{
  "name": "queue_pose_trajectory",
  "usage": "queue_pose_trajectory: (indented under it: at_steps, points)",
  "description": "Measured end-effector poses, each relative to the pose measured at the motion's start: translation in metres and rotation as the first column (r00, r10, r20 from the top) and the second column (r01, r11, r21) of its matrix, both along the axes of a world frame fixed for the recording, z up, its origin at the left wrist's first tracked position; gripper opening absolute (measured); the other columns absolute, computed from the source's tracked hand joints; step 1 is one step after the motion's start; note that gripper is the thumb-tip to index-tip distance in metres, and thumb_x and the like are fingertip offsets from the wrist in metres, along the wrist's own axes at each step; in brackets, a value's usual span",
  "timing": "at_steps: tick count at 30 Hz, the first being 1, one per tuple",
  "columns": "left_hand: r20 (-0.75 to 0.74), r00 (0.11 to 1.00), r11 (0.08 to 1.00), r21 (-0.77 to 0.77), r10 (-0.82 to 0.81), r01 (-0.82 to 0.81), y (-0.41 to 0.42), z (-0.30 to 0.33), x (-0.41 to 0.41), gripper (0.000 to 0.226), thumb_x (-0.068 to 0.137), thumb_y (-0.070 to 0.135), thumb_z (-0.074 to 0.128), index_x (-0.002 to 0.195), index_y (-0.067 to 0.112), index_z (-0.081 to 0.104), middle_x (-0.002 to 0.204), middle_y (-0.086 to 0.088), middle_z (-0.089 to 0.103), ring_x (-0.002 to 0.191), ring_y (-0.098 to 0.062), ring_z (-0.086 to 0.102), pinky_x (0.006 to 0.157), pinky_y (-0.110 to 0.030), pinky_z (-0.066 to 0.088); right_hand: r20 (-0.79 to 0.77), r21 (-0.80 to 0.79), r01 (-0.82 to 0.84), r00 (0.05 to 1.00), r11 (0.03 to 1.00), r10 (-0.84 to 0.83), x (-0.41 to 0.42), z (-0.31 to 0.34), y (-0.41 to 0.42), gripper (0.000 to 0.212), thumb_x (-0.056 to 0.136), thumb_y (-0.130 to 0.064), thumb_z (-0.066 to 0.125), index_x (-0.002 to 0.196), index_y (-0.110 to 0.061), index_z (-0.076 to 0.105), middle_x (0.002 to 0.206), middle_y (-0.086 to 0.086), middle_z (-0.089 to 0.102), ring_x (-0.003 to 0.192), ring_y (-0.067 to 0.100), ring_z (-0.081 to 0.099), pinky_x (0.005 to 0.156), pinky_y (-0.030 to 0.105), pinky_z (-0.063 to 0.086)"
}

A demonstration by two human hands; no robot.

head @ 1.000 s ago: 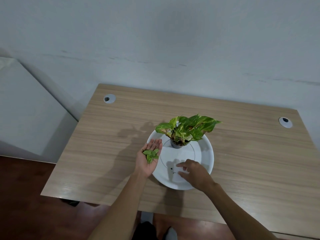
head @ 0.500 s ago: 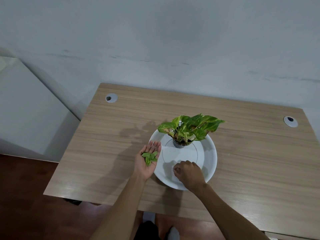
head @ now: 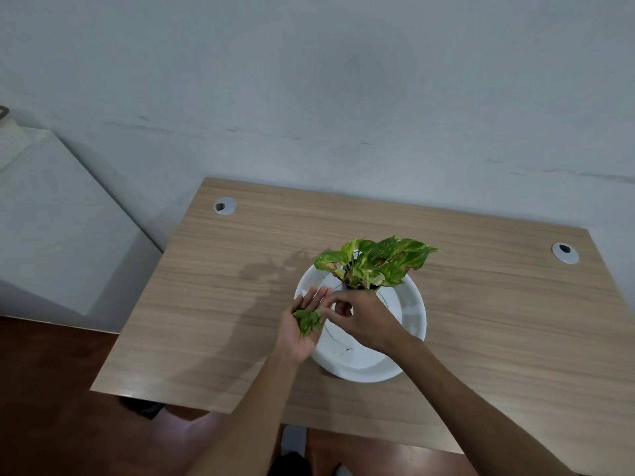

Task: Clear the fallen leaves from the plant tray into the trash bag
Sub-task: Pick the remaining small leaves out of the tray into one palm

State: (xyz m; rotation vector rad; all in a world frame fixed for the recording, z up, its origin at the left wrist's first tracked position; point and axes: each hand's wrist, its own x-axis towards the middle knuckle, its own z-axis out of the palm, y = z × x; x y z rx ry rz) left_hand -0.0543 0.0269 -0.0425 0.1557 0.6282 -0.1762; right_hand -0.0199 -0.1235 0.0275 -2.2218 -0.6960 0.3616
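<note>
Leaves [head: 308,321] in flat-open left hand [head: 301,327], right hand [head: 364,317] fingertips touching.

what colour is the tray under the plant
White, with a thin dark ring inside; the tray shows in the head view.

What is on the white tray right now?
The potted plant stands at the tray's far side. No loose leaves show; the right hand covers part.

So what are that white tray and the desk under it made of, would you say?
The white tray looks like smooth plastic or glazed ceramic: uniformly white with a soft sheen along its rim, so I can't tell which. The desk looks like laminate with a printed light wood grain: the streaks run very evenly and the surface is flat and matte, with grey round cable grommets set in it.
</note>
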Motion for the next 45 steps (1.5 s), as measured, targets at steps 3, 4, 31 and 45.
queue_pose_trajectory:
  at_steps: [3, 4, 31, 45]
  points:
    - [0.004, 1.0, 1.0, -0.025, -0.008, 0.008, -0.003, 0.006, -0.003, 0.033, 0.098, 0.017, 0.043, 0.105, -0.002, 0.069, 0.099, -0.024, 0.074, 0.087, -0.035, 0.074, 0.067, -0.04, 0.062, 0.039, -0.081, -0.087, 0.995, 0.993, 0.091, 0.005, 0.016, 0.011, 0.01, 0.089, -0.034, 0.066, 0.094, -0.029, 0.073, 0.066, -0.006, 0.063, 0.062, 0.01, 0.056, 0.058, 0.023, 0.046]
    - [0.007, 1.0, 1.0, -0.027, -0.008, 0.008, -0.003, 0.008, -0.003, 0.033, 0.098, 0.017, 0.043, 0.106, -0.002, 0.068, 0.098, -0.023, 0.074, 0.086, -0.034, 0.074, 0.065, -0.039, 0.062, 0.046, -0.112, -0.103, 0.993, 0.988, 0.109, 0.005, 0.018, 0.012, 0.011, 0.09, -0.034, 0.066, 0.096, -0.029, 0.074, 0.067, -0.005, 0.065, 0.062, 0.01, 0.057, 0.059, 0.026, 0.047]
    - [0.013, 0.99, 0.99, 0.001, 0.141, -0.141, 0.017, 0.001, -0.044, 0.038, 0.102, 0.017, 0.036, 0.11, -0.007, 0.064, 0.118, -0.026, 0.068, 0.105, -0.039, 0.069, 0.093, -0.046, 0.051, -0.023, -0.181, 0.024, 0.999, 0.983, -0.028, -0.029, -0.03, -0.03, 0.014, 0.089, -0.034, 0.063, 0.092, -0.029, 0.075, 0.072, -0.009, 0.07, 0.068, 0.007, 0.064, 0.069, 0.029, 0.054]
    - [-0.063, 0.924, 0.926, 0.038, 0.378, -0.376, 0.074, 0.014, -0.146, 0.034, 0.098, 0.012, 0.036, 0.115, -0.004, 0.062, 0.123, -0.026, 0.065, 0.11, -0.038, 0.066, 0.094, -0.047, 0.048, -0.028, -0.154, -0.171, 0.985, 0.973, 0.168, -0.07, -0.043, 0.065, 0.021, 0.087, -0.035, 0.061, 0.103, -0.029, 0.073, 0.082, -0.01, 0.067, 0.076, 0.004, 0.062, 0.075, 0.026, 0.054]
